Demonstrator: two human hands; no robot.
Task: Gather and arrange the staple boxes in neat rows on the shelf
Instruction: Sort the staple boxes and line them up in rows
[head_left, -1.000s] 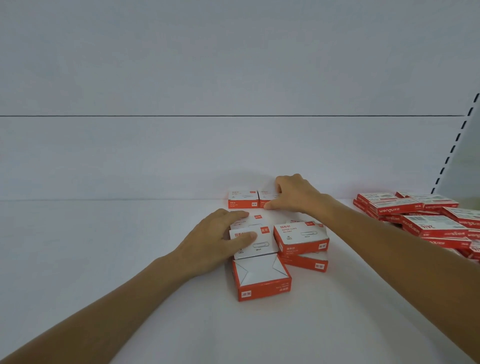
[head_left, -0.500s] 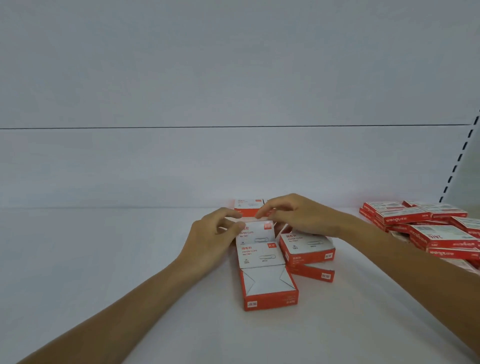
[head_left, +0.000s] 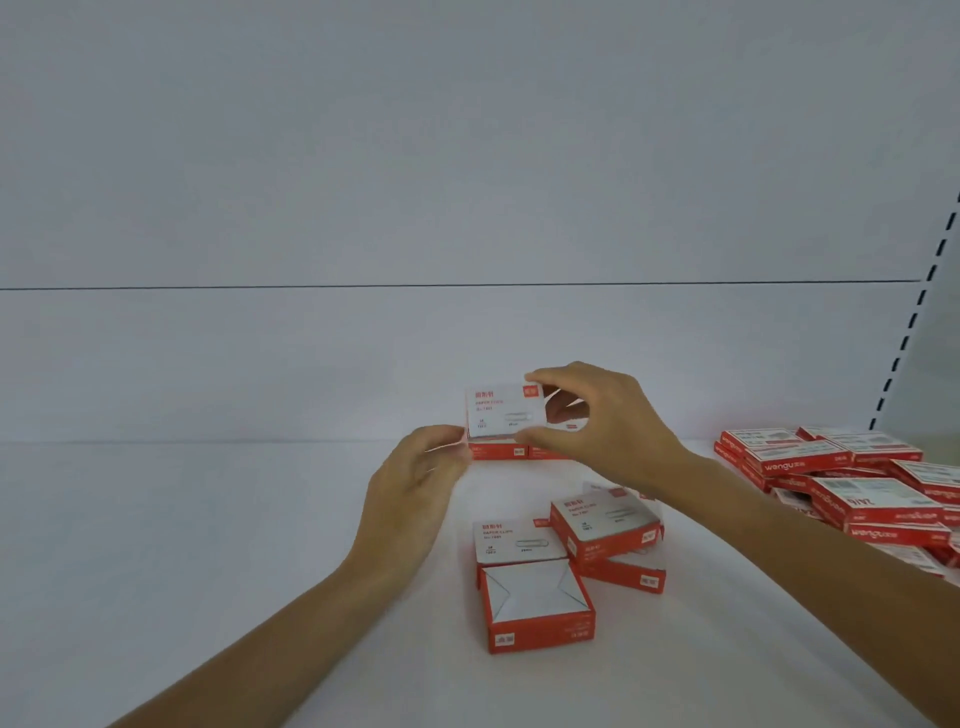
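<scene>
My right hand (head_left: 605, 421) pinches a small red-and-white box (head_left: 503, 412) by its right end and holds it in the air, white face toward me. My left hand (head_left: 415, 488) touches the box's lower left corner with its fingertips. Behind the lifted box, two boxes (head_left: 514, 451) stand side by side against the back wall of the white shelf (head_left: 208, 545). Nearer me lie a flat box (head_left: 514, 540), an upside-down box (head_left: 537, 613) and two stacked boxes (head_left: 605, 527).
A loose heap of wider red-and-white boxes (head_left: 852, 483) fills the shelf's right end, below a slotted upright (head_left: 914, 322). The shelf's back wall rises right behind the row.
The box that both hands held low over the pile has been lifted up and back, now above the two boxes at the wall. The view has tilted slightly.
</scene>
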